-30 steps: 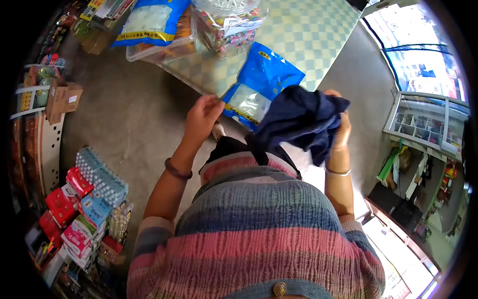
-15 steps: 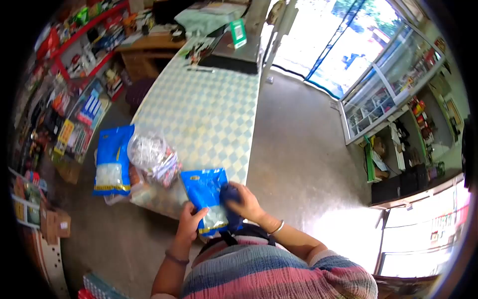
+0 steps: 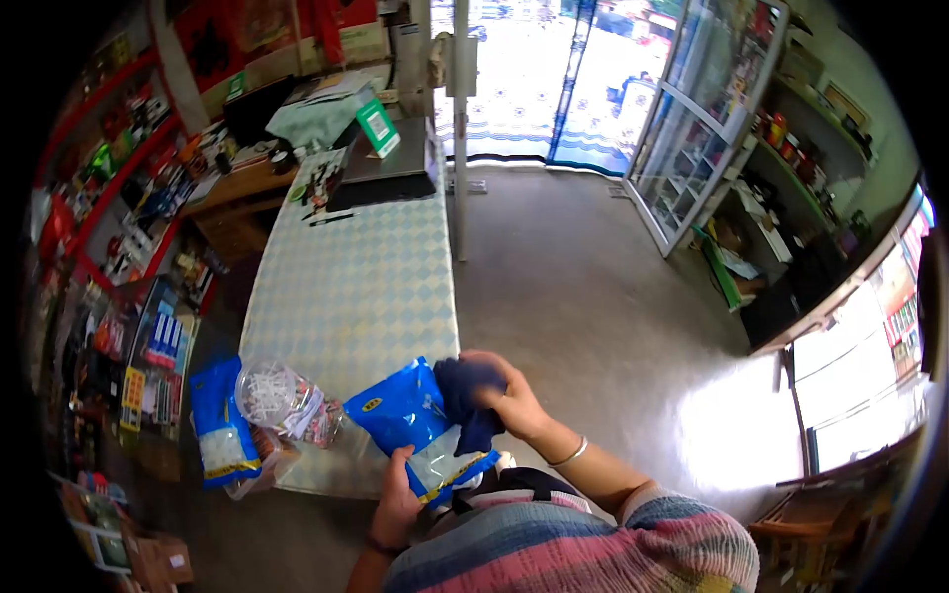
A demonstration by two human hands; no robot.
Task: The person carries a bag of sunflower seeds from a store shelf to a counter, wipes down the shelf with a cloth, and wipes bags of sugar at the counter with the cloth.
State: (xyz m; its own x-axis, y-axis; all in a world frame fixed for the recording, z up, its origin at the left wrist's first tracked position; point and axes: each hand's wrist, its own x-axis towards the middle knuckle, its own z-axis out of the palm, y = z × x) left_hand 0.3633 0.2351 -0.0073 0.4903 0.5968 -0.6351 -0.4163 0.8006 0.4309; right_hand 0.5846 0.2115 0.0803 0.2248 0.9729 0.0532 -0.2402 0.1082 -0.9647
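My left hand (image 3: pixel 397 496) is closed on the lower left edge of a blue plastic packet (image 3: pixel 403 413) with a clear window and yellow trim. Through the window something whitish shows. In my right hand (image 3: pixel 516 403) is a bunched dark navy cloth (image 3: pixel 469 393), which lies against the packet's right side. The packet is tilted, held over the near end of the table. To its left, a clear round jar (image 3: pixel 269 391) of white sticks lies on its side, next to a second blue packet (image 3: pixel 219 420).
A checkered cloth covers the long table (image 3: pixel 356 277). At its far end are a dark flat case (image 3: pixel 386 168), a green sign with a code (image 3: pixel 377 128) and pens. Stocked red shelves (image 3: pixel 129 212) stand left; a glass door (image 3: pixel 682 138) is at far right.
The camera view has tipped up and shifted right. The packet has rotated, and my right hand has moved the cloth towards its upper right edge. My left hand still grips the packet.
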